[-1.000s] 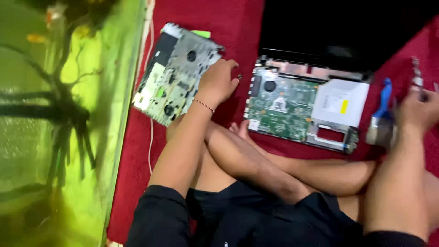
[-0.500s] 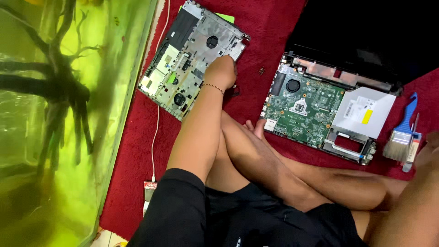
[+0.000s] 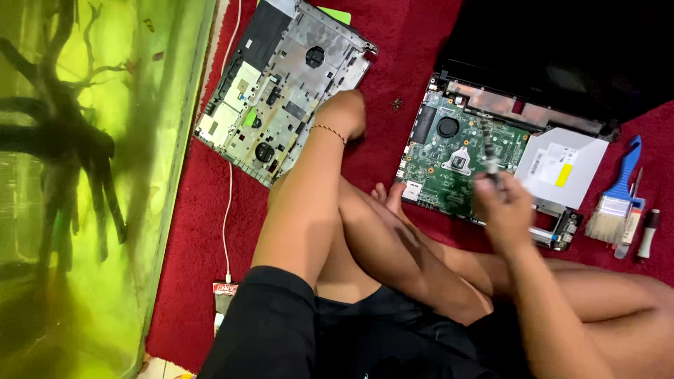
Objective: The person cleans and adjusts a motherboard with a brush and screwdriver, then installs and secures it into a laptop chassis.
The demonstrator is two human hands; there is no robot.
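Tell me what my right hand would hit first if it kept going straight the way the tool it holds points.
Probably the green circuit board: the right hand holds a slim tool aimed over it, though motion blur and depth leave this uncertain.

A fish tank (image 3: 77,182) fills the left of the frame, with a carpet (image 3: 203,231) to its right. On the carpet, upper centre, lies a laptop bottom cover (image 3: 281,84), and the left hand (image 3: 342,112) rests at its lower right edge. Right of that lies the laptop base with its motherboard (image 3: 456,158), an optical drive (image 3: 562,168) in its right part. The right hand (image 3: 504,210) hovers over the motherboard's lower right, holding a screwdriver (image 3: 489,151). At far right lie a paintbrush (image 3: 618,200) and 1 small tool (image 3: 647,231) just beside it. A cable (image 3: 228,210) runs down between tank and cover.
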